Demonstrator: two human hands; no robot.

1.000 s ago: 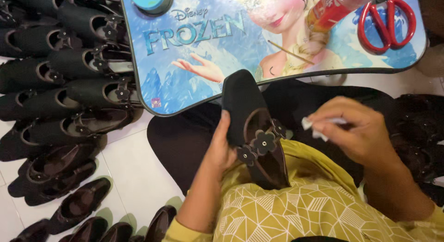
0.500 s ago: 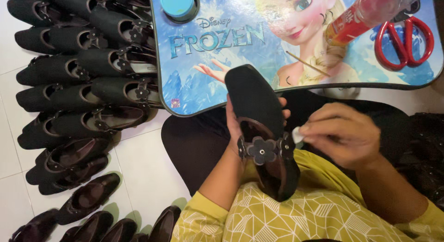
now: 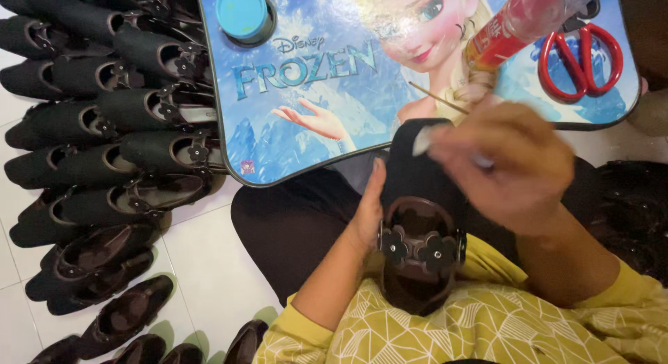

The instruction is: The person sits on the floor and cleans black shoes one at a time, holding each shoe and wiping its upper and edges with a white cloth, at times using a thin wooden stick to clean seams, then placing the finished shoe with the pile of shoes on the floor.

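Note:
My left hand [image 3: 367, 214] grips a small dark brown shoe [image 3: 419, 221] from its left side, holding it over my lap with the toe pointing away from me. Two dark flower ornaments [image 3: 417, 247] sit on its strap. My right hand [image 3: 504, 166] is raised above the shoe's toe, blurred, pinching a small white piece [image 3: 422, 140] between the fingers. Both sleeves are yellow with a white line pattern.
A small lap table [image 3: 292, 152] with a cartoon picture stands ahead, bearing a blue round lid [image 3: 241, 13], a red tube [image 3: 515, 23], red scissors [image 3: 581, 58] and a thin stick [image 3: 438, 98]. Several matching dark shoes [image 3: 104, 162] lie stacked on the white tile floor at left.
The shoe has been turned straighter and lifted toward the table. My right hand moved from the strap flowers up to above the toe, still pinching the white piece.

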